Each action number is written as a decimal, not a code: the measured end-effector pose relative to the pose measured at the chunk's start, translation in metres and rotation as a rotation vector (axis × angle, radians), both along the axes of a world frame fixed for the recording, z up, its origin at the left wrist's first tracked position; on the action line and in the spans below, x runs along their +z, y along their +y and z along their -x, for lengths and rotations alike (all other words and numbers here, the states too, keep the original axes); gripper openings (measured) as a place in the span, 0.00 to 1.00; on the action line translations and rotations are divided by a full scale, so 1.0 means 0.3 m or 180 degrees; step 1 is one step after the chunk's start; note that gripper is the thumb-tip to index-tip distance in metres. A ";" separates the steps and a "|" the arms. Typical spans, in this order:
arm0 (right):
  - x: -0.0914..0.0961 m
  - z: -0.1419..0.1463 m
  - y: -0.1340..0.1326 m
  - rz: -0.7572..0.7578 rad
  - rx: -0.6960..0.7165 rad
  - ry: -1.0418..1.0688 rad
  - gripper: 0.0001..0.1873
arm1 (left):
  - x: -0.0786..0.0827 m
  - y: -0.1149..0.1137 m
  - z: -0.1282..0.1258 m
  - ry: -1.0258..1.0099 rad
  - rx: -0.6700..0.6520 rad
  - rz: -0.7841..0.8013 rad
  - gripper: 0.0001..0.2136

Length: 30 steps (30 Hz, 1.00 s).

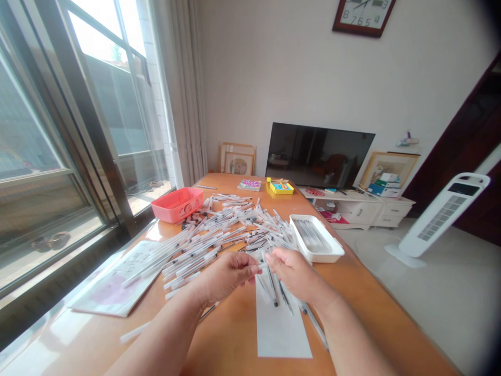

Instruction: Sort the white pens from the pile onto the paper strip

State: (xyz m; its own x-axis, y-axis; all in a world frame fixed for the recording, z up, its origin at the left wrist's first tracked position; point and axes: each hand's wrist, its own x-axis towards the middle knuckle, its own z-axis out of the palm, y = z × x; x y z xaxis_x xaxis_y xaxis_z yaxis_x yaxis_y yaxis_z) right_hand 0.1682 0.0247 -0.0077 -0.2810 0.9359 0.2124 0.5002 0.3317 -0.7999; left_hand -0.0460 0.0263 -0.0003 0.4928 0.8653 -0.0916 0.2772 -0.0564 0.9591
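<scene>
My left hand (230, 272) is closed in a pinch on a small translucent pen piece (262, 266) over the table's middle. Just to its right, my right hand (293, 269) also has its fingertips pressed together; what they grip is too small to make out. Beneath both hands a white sheet of paper (282, 334) lies with several black-tipped pen parts on its upper half. Beyond them spreads a large loose heap of clear and white pens and pen parts (230, 230). A white tray (334, 254) right of the heap holds a row of pens (311, 235).
A pink basket (168, 209) stands at the heap's left, with a booklet (117, 284) nearer me. On the far end of the wooden table (219, 339) are a colourful book (249, 185) and a yellow box (279, 187). A white tower fan (442, 214) stands at right.
</scene>
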 end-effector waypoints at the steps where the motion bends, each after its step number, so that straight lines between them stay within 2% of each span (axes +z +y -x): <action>1: -0.003 0.004 0.000 -0.0003 -0.0011 -0.0012 0.24 | 0.000 -0.001 0.000 0.0013 0.0016 -0.0015 0.17; 7: -0.005 0.007 0.005 0.0182 -0.0212 0.0026 0.29 | -0.003 0.003 0.009 -0.0089 0.0031 0.0051 0.18; 9: 0.002 0.004 0.004 0.0140 -0.0218 0.0138 0.28 | -0.001 0.005 0.012 -0.0134 0.0029 0.0054 0.18; 14: 0.016 0.006 -0.007 -0.0041 0.0096 0.0194 0.22 | 0.007 0.001 0.011 -0.0146 0.0077 0.0019 0.19; 18: -0.008 0.015 -0.002 -0.0160 -0.0082 -0.0007 0.24 | -0.002 0.000 0.001 -0.0064 0.0136 -0.0042 0.19; 22: -0.031 0.024 0.011 0.0010 -0.0211 0.0079 0.27 | -0.007 0.002 -0.004 0.0073 0.0168 -0.0186 0.20; 25: -0.024 0.025 0.014 0.0167 -0.0226 0.0265 0.28 | 0.002 0.001 -0.001 0.0058 0.0174 -0.0169 0.21; 30: 0.004 0.015 0.001 -0.0049 -0.0039 0.0332 0.23 | 0.013 -0.004 0.005 -0.0038 0.0198 -0.0088 0.22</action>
State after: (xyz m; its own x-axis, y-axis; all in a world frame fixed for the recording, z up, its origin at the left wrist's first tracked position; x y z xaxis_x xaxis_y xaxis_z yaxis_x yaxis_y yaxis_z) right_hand 0.1636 0.0252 -0.0066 -0.2451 0.9356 0.2541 0.4186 0.3386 -0.8427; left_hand -0.0475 0.0252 0.0037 0.4389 0.8964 -0.0617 0.2697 -0.0660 0.9607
